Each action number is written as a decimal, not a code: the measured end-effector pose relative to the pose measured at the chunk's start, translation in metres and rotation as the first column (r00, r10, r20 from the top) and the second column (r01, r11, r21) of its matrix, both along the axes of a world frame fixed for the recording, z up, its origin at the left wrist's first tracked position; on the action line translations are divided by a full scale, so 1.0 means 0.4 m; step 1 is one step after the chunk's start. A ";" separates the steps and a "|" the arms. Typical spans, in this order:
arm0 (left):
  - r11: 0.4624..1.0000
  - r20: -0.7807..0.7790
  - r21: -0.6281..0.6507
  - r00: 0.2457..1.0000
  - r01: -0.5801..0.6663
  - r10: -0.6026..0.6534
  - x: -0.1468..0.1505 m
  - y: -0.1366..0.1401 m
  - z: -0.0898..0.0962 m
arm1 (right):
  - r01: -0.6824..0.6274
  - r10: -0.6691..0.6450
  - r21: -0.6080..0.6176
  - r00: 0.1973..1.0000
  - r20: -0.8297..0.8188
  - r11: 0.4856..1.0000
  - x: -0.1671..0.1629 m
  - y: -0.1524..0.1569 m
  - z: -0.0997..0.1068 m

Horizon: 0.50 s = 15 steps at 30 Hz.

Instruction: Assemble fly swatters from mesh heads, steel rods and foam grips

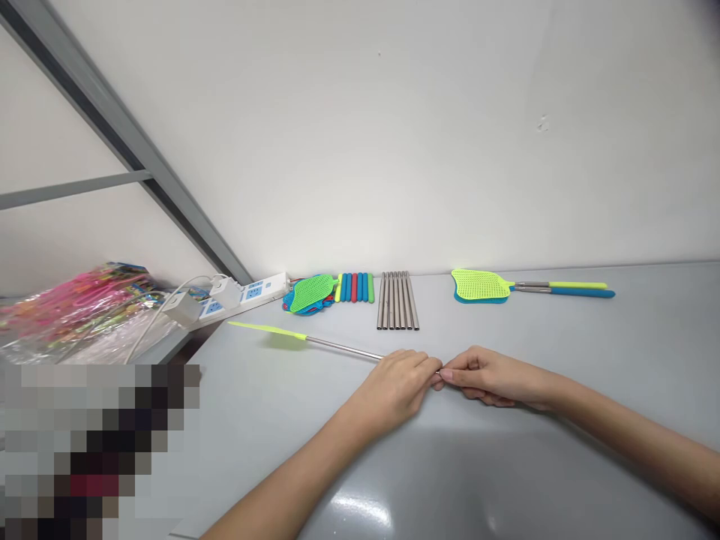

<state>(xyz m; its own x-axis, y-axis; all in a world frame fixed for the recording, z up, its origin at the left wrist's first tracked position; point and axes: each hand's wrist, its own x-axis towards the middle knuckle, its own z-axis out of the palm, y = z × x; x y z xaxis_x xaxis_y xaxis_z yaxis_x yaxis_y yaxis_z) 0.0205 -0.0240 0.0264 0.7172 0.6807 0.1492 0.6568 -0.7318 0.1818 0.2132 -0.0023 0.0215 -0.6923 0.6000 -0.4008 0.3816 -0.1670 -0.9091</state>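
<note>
A yellow-green fly swatter point(270, 328) with a thin metal rod point(343, 347) stretches leftward over the table, its head seen nearly edge-on. My left hand point(402, 382) is closed around the rod near its right end. Close beside it, my right hand point(487, 379) pinches the rod's tip between thumb and fingers; the fingers hide most of that end. Behind the hands lie several metal tubes point(397, 300) in a row. Left of them are several coloured handle grips point(357, 287) and a stack of swatter heads point(313, 292), a green one on top.
Two fly swatters point(481, 286), yellow-green over blue, lie by the wall at the right. A white power strip point(264, 290) with plugs and cables sits at the table's left edge. Plastic-wrapped colourful goods point(90, 307) are piled further left. A grey metal frame point(169, 202) rises there.
</note>
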 end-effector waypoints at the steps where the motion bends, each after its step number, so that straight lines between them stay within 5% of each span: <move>1: 1.000 0.004 -0.005 1.000 0.002 -0.002 0.001 -0.001 0.000 | -0.004 0.004 0.002 1.000 -0.001 1.000 0.000 0.001 -0.001; 10: 0.999 0.028 -0.030 0.999 -0.037 0.038 -0.003 0.008 -0.012 | -0.028 0.028 0.022 0.999 -0.019 0.999 -0.001 0.004 -0.003; 15: 0.994 -0.003 0.063 0.996 -0.085 0.086 -0.002 0.021 -0.029 | -0.030 0.031 0.029 0.999 -0.035 0.999 0.000 0.009 -0.003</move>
